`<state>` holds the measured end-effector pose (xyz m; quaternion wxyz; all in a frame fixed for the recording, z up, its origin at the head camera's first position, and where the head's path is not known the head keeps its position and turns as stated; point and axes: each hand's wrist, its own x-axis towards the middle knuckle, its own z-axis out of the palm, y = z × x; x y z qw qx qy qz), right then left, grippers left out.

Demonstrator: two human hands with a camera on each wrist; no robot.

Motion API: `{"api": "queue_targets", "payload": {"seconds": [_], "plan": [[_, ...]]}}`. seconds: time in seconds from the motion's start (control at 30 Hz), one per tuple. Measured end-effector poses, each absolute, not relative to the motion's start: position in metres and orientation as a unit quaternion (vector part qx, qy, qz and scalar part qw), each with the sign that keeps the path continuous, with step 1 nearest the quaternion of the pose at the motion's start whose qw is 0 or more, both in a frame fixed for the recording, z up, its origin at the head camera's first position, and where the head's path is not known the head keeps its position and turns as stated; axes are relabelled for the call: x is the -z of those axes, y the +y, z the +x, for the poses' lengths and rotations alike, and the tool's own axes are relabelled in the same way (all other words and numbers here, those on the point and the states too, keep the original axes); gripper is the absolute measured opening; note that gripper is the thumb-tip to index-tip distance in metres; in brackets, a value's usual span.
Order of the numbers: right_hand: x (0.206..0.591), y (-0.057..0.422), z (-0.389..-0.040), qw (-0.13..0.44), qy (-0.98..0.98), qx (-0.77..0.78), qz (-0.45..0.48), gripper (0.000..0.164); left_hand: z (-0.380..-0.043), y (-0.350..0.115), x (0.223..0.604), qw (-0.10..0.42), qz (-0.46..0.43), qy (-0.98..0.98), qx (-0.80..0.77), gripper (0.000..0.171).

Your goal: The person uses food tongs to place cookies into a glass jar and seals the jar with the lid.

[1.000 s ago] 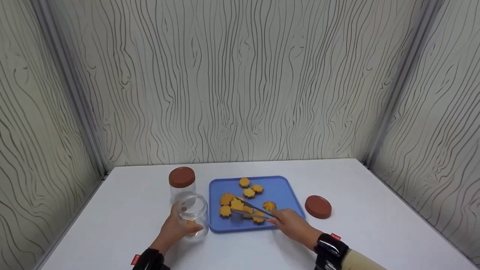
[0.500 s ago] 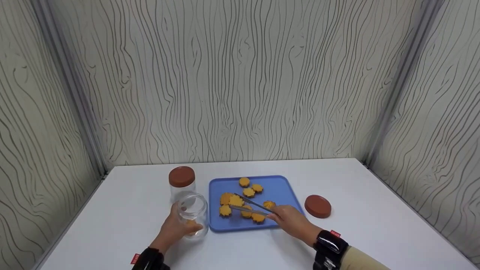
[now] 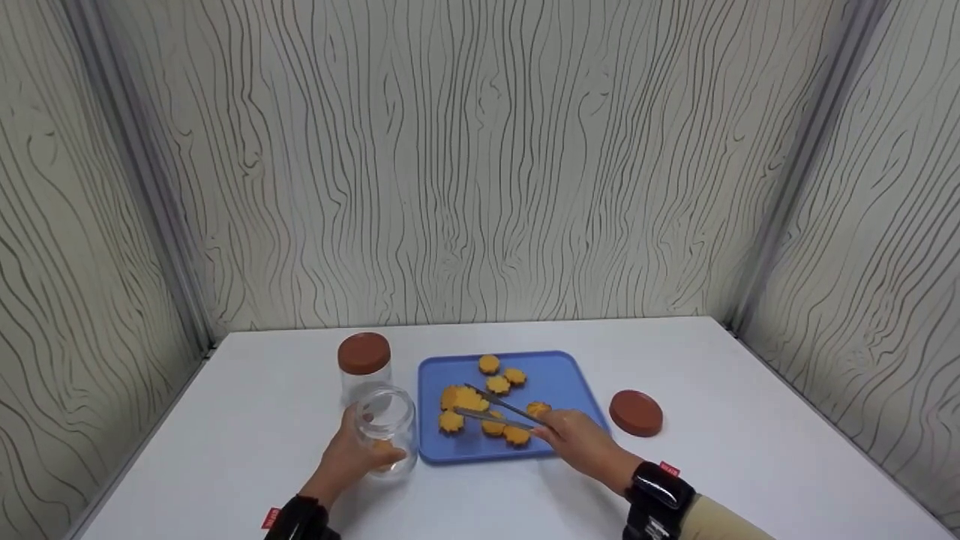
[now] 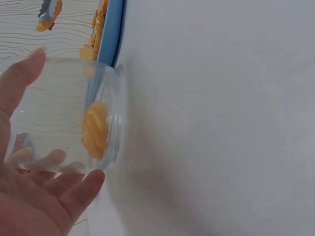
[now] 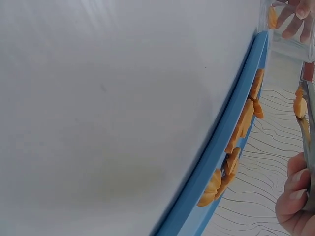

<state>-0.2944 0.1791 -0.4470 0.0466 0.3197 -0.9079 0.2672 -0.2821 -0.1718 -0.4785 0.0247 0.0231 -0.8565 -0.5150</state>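
My left hand (image 3: 351,459) grips a clear open-topped jar (image 4: 54,113), thumb on one side and fingers round the other. Inside, at the jar's bottom, lies one golden cookie (image 4: 95,130). My right hand (image 3: 589,450) holds metal tongs (image 3: 514,424) over the left part of a blue tray (image 3: 559,379). A swirled cookie (image 5: 299,104) is pinched between the tong tips, raised above the tray in both wrist views. Several more cookies (image 3: 516,435) lie on the tray below and around the tongs.
Behind the held jar stands a second clear jar (image 3: 366,385) with a brown-red lid (image 3: 364,354) on it. A loose lid (image 3: 636,413) of the same colour lies right of the tray. Wood-patterned panels (image 3: 465,172) enclose the white table (image 3: 247,420).
My right hand and the tongs have shifted slightly away from me and to the left, the pinched cookie with them. The left hand and its jar have stayed in place.
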Motion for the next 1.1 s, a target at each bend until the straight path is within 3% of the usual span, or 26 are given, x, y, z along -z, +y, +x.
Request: {"api": "queue_targets", "payload": {"seconds": [0.37, 0.57, 1.1], "plan": [[0.439, 0.177, -0.293, 0.058, -0.898, -0.278, 0.336, 0.033, -0.282, -0.171, 0.479, 0.012, 0.036, -0.860, 0.509, 0.109], [0.431, 0.172, -0.295, 0.087, -0.895, -0.272, 0.343, 0.025, -0.281, -0.172, 0.480, 0.037, 0.002, -0.865, 0.500, 0.105], [0.423, 0.156, -0.292, 0.089, -0.892, -0.278, 0.346, 0.034, -0.284, -0.172, 0.476, -0.008, 0.045, -0.866, 0.498, 0.110]]}}
